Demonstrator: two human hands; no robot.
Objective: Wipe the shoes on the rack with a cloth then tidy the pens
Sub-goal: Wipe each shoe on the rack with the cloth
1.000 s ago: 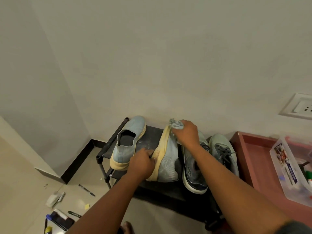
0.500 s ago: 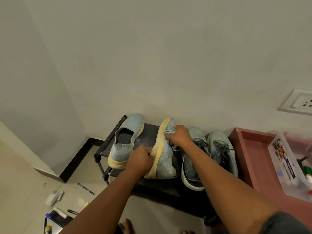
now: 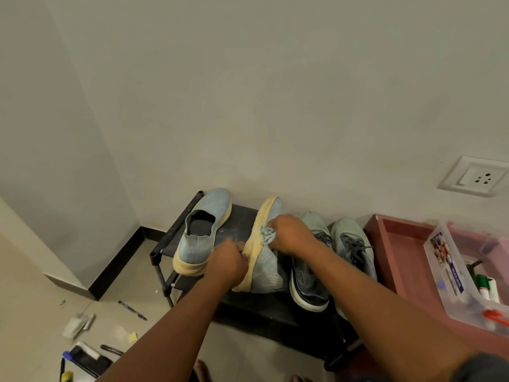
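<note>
Low centre of frame, black shoe rack (image 3: 242,216) against the wall, w/ four shoes on top shelf. Far-left one, light-blue slip-on (image 3: 202,232), sits upright, heel toward camera, cream sole. Next to it, second light-blue shoe (image 3: 265,267) tipped on its side, yellowed sole edge facing left, knit upper facing right.

Left hand (image 3: 228,261) grips that tipped shoe at the sole edge near the heel end, fingers curled round the rim. Right hand (image 3: 290,234) is clenched on a bunched pale-blue cloth (image 3: 267,234), pressing it on the shoe's upper just beside the sole edge, about mid-length. Cloth mostly hidden under the fingers; only a small wad shows.

Right of that, two grey lace-up sneakers: one w/ dark navy side and white sole (image 3: 309,282), partly behind the right forearm, and a paler one (image 3: 354,252) at the rack's right end.

Right edge of frame: reddish tray/table (image 3: 396,255) holding a clear plastic box (image 3: 451,274) w/ markers inside, green and red caps visible.

Lower left, on the tiled floor: black pen (image 3: 132,310), another pen (image 3: 111,350), small yellow bit, crumpled white item, dark case w/ more stationery. Bare toes at bottom edge. Wall socket (image 3: 475,176) upper right.
</note>
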